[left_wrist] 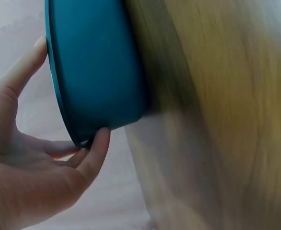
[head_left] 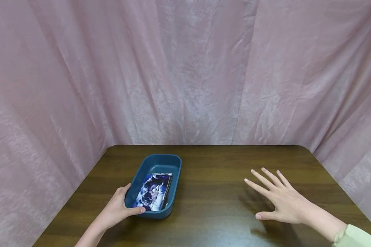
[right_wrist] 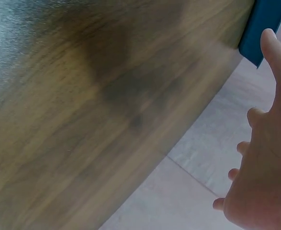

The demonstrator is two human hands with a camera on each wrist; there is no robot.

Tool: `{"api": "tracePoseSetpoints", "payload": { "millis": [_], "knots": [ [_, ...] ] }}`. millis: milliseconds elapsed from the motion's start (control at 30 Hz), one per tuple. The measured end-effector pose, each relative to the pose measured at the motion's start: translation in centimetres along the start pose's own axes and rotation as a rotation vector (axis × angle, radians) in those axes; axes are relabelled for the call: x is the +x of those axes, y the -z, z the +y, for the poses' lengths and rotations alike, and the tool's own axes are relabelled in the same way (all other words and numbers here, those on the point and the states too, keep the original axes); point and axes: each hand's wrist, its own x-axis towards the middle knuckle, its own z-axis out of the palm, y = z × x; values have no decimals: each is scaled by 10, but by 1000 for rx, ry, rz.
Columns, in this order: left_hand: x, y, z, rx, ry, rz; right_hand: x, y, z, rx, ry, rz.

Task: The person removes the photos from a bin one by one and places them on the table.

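Observation:
A blue rectangular tray with rounded corners (head_left: 161, 168) sits on the left half of the table. Inside it lies a glossy picture, or a small stack of them, (head_left: 152, 192) showing a figure in white and dark blue. My left hand (head_left: 116, 207) grips the tray's near left corner, thumb over the rim and the other fingers against the outer wall. In the left wrist view, that hand (left_wrist: 39, 167) holds the rim of the blue tray (left_wrist: 95, 62). Over the right side of the table, my right hand (head_left: 282, 202) is spread with nothing in it.
The brown wooden table (head_left: 216, 192) has rounded far corners. Pink velvety curtains (head_left: 201, 75) hang behind it and along both sides. A pale green sleeve (head_left: 357, 236) covers the right forearm.

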Motion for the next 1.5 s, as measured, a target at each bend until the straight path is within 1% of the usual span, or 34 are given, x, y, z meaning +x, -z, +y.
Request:
{"api": "tracePoseSetpoints", "payload": {
  "millis": [133,233,367,500,700,833,967,1133,1233,1300,1367,1500],
  "knots": [
    [-4,-7,8,-34,25,24,5,2,1,-17,12,-4],
    [-6,-11,12,-90,49,22,9,5,0,-17,22,-1],
    [-7,-16,16,-220,86,3,12,6,-1,4,36,-8],
    [-8,-22,20,-360,118,-8,17,8,-2,28,35,-37],
    [-4,-24,13,-512,118,-4,36,16,-19,59,-6,-104],
    [-6,-25,6,-600,104,-10,60,25,-32,69,-4,-137],
    [-8,-25,0,-676,83,-16,92,32,-44,105,22,-182],
    [-9,-30,2,-742,51,-37,135,35,-54,215,59,-231],
    [-12,-33,3,-782,61,-36,161,31,-60,282,75,-258],
    [-13,-34,3,-805,70,-29,178,27,-64,312,84,-282],
    [-15,-35,5,-809,74,-27,194,24,-67,347,97,-313],
    [-16,-39,8,-803,71,-21,223,20,-70,419,88,-406]
  ]
}}
